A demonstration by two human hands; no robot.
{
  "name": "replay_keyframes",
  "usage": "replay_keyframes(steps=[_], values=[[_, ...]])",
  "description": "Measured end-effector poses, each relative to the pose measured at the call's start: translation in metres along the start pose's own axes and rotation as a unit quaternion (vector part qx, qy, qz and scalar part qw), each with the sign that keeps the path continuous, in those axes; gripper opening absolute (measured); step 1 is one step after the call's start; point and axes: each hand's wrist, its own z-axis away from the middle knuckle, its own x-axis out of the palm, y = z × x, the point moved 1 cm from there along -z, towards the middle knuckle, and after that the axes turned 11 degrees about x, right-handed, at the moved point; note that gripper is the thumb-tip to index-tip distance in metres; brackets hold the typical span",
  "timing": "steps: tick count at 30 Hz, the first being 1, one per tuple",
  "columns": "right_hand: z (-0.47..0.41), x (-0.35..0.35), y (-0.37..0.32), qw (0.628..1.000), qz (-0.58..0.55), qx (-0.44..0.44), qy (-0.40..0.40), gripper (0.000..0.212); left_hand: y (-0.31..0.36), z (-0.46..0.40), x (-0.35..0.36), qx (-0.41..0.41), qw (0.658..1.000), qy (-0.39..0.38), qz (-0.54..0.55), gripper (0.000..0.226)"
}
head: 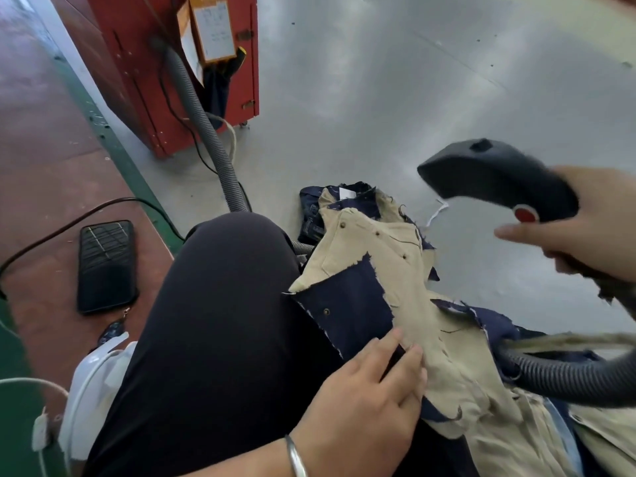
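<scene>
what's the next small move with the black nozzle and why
Probably lower the black nozzle onto the tan and navy garment just beyond the left hand: the right hand holds it off the cloth, and the left hand presses the fabric flat.

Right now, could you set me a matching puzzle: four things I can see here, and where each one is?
Things:
1. phone
2. nozzle
3. left hand
4. cabinet

Places:
A. held in the right hand
B. lying on the red floor
C. resting on the tan and navy cloth
D. standing at the top left, with a grey hose in front of it

Pairs: 1-B, 2-A, 3-C, 4-D
</scene>
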Motion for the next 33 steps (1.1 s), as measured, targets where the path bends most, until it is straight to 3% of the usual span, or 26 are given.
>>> replay_keyframes(steps=[3, 7, 18, 24, 27, 33], values=[[0.018, 0.016, 0.010, 0.997, 0.066, -0.032, -0.032, 0.050, -0.010, -0.005, -0.002, -0.029, 1.000, 0.000, -0.012, 0.044], [0.026, 0.024, 0.022, 0.991, 0.119, -0.060, 0.004, 0.058, -0.018, -0.008, -0.002, -0.025, 0.999, -0.021, 0.008, 0.045], [0.037, 0.065, -0.045, 0.949, 0.306, -0.069, -0.037, 0.035, -0.021, -0.009, 0.003, 0.000, 0.998, -0.057, 0.026, 0.040], [-0.020, 0.081, -0.081, 0.972, 0.210, -0.097, -0.044, 0.037, -0.021, -0.007, 0.004, 0.008, 0.996, -0.087, -0.020, 0.043], [-0.037, 0.070, -0.081, 0.983, 0.161, -0.085, -0.007, 0.037, -0.019, -0.006, 0.006, 0.005, 0.997, -0.073, -0.017, 0.039], [0.007, 0.023, -0.040, 0.994, 0.090, -0.069, 0.003, 0.043, -0.019, -0.006, 0.007, -0.014, 0.999, -0.046, 0.007, 0.038]])
